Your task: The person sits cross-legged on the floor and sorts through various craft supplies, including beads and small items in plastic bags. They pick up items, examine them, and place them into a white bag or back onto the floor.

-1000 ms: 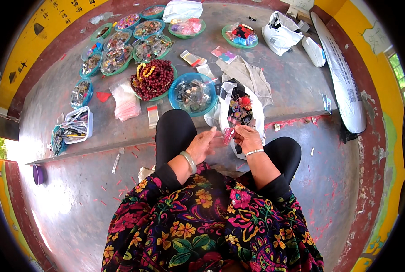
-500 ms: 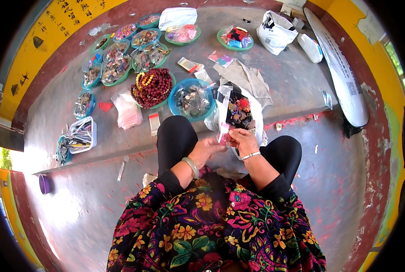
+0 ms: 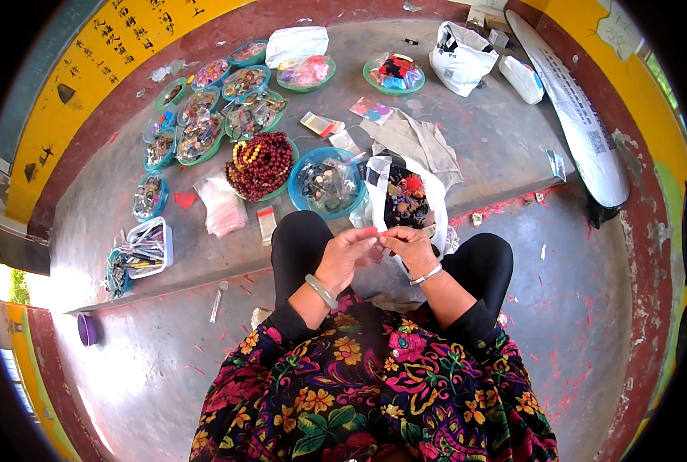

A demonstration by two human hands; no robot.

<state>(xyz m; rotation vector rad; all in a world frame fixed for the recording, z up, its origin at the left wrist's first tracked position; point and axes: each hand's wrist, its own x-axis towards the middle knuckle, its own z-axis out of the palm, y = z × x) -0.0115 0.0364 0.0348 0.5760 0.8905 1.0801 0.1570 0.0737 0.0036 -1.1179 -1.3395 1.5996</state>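
In the head view, the left hand (image 3: 345, 258) and the right hand (image 3: 411, 248) meet between the knees, with the fingertips touching each other. The fingers of both hands are narrow and pinch something very small; what it is I cannot tell. The left wrist wears one pale green bangle (image 3: 321, 291), and the right wrist one silver bracelet (image 3: 426, 275).

Just beyond the hands, on the raised concrete step (image 3: 497, 146), one open white bag (image 3: 409, 202) holds dark and red small pieces. To its left stands one blue bowl (image 3: 327, 185) of mixed pieces, and further left one green bowl of dark red beads (image 3: 260, 165). Far left I count about seven small green or blue dishes (image 3: 198, 140) filled with beads, lying close together. Near left is one white tray (image 3: 151, 246) with tools. At the far edge two more green dishes (image 3: 393, 73) stand apart, and one white bag (image 3: 460, 55) is far right. One long white sack (image 3: 582, 127) lies along the right side.
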